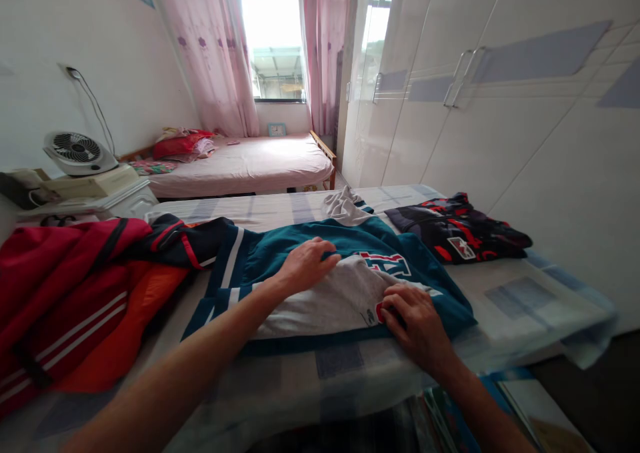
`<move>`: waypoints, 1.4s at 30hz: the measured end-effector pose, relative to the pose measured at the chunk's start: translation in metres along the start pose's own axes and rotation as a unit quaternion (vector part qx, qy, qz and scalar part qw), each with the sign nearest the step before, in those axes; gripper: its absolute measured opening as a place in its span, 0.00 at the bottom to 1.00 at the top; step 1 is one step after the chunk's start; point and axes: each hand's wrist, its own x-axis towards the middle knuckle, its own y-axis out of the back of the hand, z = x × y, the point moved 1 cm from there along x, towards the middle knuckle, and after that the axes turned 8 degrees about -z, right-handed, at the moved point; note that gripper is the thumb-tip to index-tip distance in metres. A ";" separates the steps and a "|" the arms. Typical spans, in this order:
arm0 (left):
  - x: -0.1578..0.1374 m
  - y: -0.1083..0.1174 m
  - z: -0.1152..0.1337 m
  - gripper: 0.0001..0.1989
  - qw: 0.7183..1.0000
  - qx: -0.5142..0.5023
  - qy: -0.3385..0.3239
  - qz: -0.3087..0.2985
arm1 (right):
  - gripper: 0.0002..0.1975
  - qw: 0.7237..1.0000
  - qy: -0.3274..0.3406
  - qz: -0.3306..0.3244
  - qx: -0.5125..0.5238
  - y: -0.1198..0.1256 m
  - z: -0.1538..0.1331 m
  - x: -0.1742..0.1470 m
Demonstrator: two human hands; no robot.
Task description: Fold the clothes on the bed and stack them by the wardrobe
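Lying beneath both hands, the teal-and-grey garment (320,306) runs lengthwise left to right; the left hand (309,264) touches its middle, the right hand (415,316) curls nearer its right end. Whether either pinches cloth, I cannot tell.

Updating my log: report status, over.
Left hand and right hand on teal-and-grey garment. Garment lies on patterned sheet. Folded dark garment nearby, blocking neither hand.
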 end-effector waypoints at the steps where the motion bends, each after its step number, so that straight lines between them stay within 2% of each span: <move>1: 0.017 -0.008 0.008 0.19 1.000 0.000 0.004 -0.008 | 0.03 1.000 0.000 0.002 0.002 0.000 0.000 -0.001; 3: 0.044 -0.021 0.021 0.21 1.000 0.002 0.016 -0.023 | 0.04 1.000 -0.002 0.001 0.008 0.002 0.000 -0.003; 6: 0.067 -0.035 0.030 0.15 0.998 0.001 0.040 -0.055 | 0.04 1.000 -0.004 0.003 0.026 0.003 0.001 -0.004; 8: 0.076 -0.041 0.026 0.12 0.995 -0.008 0.058 -0.078 | 0.03 0.999 -0.001 0.009 0.038 0.002 0.001 -0.004; 10: 0.082 -0.046 0.016 0.14 0.992 -0.019 0.079 -0.094 | 0.03 0.999 0.000 0.010 0.045 0.001 0.001 -0.004; 14: 0.084 -0.045 0.001 0.15 0.990 -0.022 0.112 -0.083 | 0.03 0.999 -0.004 0.001 0.050 0.002 0.002 -0.003; 17: 0.064 -0.030 0.004 0.12 0.996 -0.008 0.081 -0.041 | 0.03 0.999 -0.005 -0.002 0.045 0.003 0.002 -0.002; 20: 0.024 -0.014 0.003 0.15 1.000 0.009 0.004 -0.010 | 0.09 1.000 -0.005 0.024 0.017 0.003 0.002 -0.005; 22: -0.008 -0.011 -0.006 0.18 0.998 0.039 -0.047 0.000 | 0.13 1.000 -0.015 0.025 -0.003 0.005 0.002 -0.007; 24: -0.036 -0.013 -0.023 0.18 0.994 0.085 -0.068 -0.004 | 0.11 0.999 -0.031 -0.023 0.001 0.010 0.004 -0.007; 26: -0.053 -0.013 -0.045 0.17 0.991 0.122 -0.045 -0.016 | 0.09 0.994 -0.048 -0.094 0.031 0.020 0.009 0.000; 28: -0.056 -0.002 -0.067 0.18 0.990 0.139 0.002 -0.011 | 0.12 0.988 -0.074 -0.118 0.060 0.033 0.019 0.016; 31: -0.040 0.029 -0.099 0.21 0.984 0.168 0.054 0.033 | 0.15 0.989 -0.114 -0.069 0.062 0.049 0.043 0.061; 33: -0.022 0.048 -0.121 0.20 0.978 0.192 0.079 0.034 | 0.16 0.989 -0.134 -0.053 0.038 0.050 0.063 0.101; 35: -0.004 0.060 -0.143 0.19 0.972 0.214 0.099 0.007 | 0.19 0.982 -0.171 -0.081 0.010 0.043 0.082 0.144; 38: 0.015 0.065 -0.173 0.19 0.961 0.242 0.124 -0.049 | 0.22 0.964 -0.232 -0.132 -0.013 0.020 0.107 0.198; 42: 0.027 0.064 -0.197 0.21 0.946 0.267 0.157 -0.097 | 0.21 0.942 -0.288 -0.174 -0.013 -0.014 0.124 0.235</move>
